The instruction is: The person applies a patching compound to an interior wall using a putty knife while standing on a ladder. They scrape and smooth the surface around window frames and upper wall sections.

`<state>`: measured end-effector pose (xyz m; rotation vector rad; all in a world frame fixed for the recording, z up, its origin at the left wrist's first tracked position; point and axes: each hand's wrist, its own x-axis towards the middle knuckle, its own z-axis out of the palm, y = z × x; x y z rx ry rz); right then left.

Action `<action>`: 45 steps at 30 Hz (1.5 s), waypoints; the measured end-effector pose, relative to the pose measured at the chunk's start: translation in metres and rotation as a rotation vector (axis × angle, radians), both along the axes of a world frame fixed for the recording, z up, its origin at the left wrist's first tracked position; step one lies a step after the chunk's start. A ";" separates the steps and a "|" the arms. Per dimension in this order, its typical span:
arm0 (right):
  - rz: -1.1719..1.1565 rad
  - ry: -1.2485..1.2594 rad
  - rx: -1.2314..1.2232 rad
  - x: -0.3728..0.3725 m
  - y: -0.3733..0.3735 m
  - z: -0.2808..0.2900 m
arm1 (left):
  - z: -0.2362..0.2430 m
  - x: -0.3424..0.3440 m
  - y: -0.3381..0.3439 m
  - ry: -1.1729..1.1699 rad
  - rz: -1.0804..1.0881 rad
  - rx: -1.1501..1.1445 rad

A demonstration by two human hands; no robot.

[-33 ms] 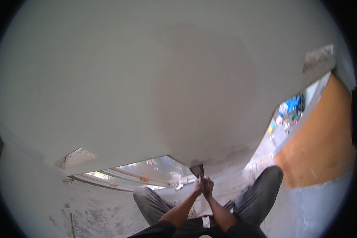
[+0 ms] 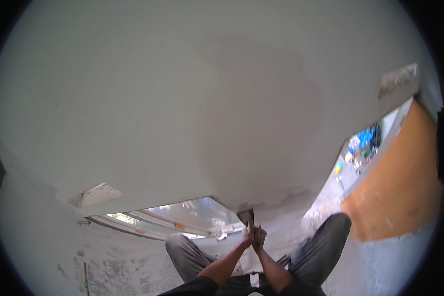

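A dark, wide-bladed putty knife (image 2: 245,216) points up and away from me, its blade against the lower edge of a pale plastered surface (image 2: 133,108). My left hand (image 2: 247,238) is closed around its handle, one finger seeming to lie along the blade. Pressed beside it, my right hand (image 2: 259,238) is closed too, apparently gripping the same handle, which the fingers mostly hide. A large darker, damp-looking patch (image 2: 261,113) spreads over the plaster beyond the blade, with rough grey smears near the tool.
A window (image 2: 182,217) lies left of my hands. At right stands an orange door panel (image 2: 394,182), beside an opening showing blue and coloured items (image 2: 365,140). My bent knees (image 2: 325,241) flank my arms. Patchy grey plaster (image 2: 118,266) covers the lower left.
The whole view has shifted slightly, so the surface, window and door sit a little lower in the picture. Both hands keep their grip on the putty knife, its blade still at the plaster's edge.
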<state>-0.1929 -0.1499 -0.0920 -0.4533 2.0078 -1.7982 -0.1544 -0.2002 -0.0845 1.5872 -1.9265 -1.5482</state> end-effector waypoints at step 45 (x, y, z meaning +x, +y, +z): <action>-0.038 -0.114 -0.203 -0.030 -0.015 0.030 | 0.051 -0.019 0.002 0.194 0.077 -0.006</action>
